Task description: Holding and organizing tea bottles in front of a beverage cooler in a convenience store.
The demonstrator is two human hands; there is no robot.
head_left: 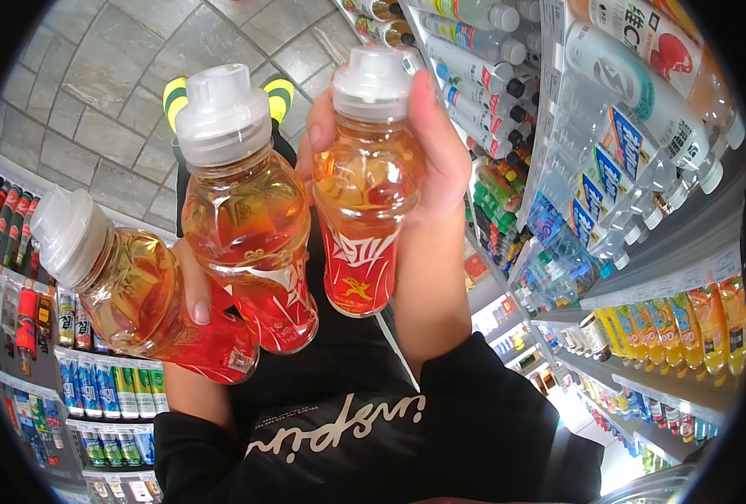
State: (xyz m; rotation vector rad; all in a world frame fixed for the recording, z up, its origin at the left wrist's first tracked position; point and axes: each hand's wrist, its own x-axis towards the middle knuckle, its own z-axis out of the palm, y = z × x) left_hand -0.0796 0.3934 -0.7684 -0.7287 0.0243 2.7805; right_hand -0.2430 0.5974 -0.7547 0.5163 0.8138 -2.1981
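Observation:
My right hand (440, 160) is closed around one bottle of amber drink (369, 185), its fingers and thumb on either side of the neck and upper body. Two like bottles are in my left hand (195, 286): a middle bottle (247, 218) and a tilted left bottle (133, 290). A finger of that hand shows between these two; the rest is hidden behind them. All three have clear domed caps over white lids, waisted bodies and red labels. They are held up close together, caps pointing away from me.
On the right, shelves hold clear water bottles (591, 202) and orange drinks (683, 328). Shelves at the left carry blue and green cans (108, 391) and dark bottles (7, 218). Grey stone tiles (121, 59) cover the floor, where yellow-green shoes (280, 97) show.

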